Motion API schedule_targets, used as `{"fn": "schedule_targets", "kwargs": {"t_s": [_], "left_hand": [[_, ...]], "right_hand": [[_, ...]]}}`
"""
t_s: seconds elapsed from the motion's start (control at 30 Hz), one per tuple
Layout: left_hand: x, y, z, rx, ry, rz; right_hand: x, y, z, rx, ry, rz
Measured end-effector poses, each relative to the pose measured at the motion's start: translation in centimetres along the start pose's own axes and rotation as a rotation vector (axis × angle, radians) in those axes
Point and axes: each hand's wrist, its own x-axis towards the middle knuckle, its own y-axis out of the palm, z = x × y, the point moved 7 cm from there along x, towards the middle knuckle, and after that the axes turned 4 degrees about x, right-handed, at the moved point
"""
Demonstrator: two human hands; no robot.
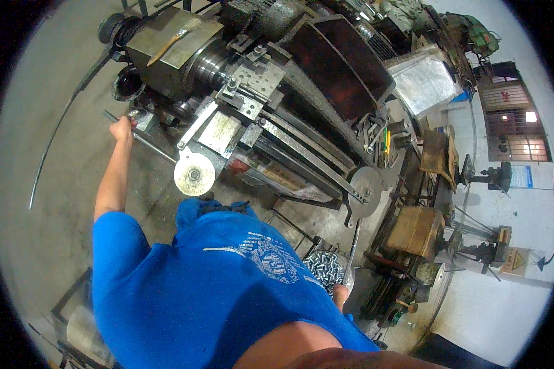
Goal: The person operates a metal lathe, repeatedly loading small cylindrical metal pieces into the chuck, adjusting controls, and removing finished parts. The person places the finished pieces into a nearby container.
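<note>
My left hand (123, 127) is closed round a metal lever (156, 147), whose lower end meets a pale round disc (194, 174) at the front of a lathe-like machine (249, 86). My right hand (341, 294), partly hidden by my blue shirt, is closed at the lower end of a long lever (355, 243). That lever reaches up to a grey disc (365, 192) at the machine's right end. Beside the right hand stands a container of many small shiny metal pieces (324, 268). A bright chuck or spindle (208, 66) shows at the headstock.
A brush (167, 47) lies on the headstock. Wrenches and other hand tools (378, 140) rest on the machine's right side. Along the right wall stand bench machines (487, 178) and a brown box (415, 232). A dark hose (52, 138) hangs down at the left.
</note>
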Motion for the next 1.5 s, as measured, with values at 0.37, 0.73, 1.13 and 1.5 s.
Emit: {"fn": "schedule_targets", "kwargs": {"t_s": [0.37,0.73,1.13,1.5], "left_hand": [[-1.2,0.0,-1.2,0.039,0.016,0.004],[-1.6,-0.1,-1.3,0.016,-0.001,-0.005],[-0.7,-0.2,-0.5,0.039,-0.004,0.015],[0.9,0.5,1.8,-0.036,-0.060,0.027]], "right_hand": [[1.7,2.0,-0.8,-0.105,-0.111,-0.037],[1.3,1.2,-0.8,-0.058,-0.046,-0.083],[0.0,-0.2,0.0,-0.014,-0.066,-0.036],[2.6,2.5,-1.9,-0.153,-0.139,0.053]]}}
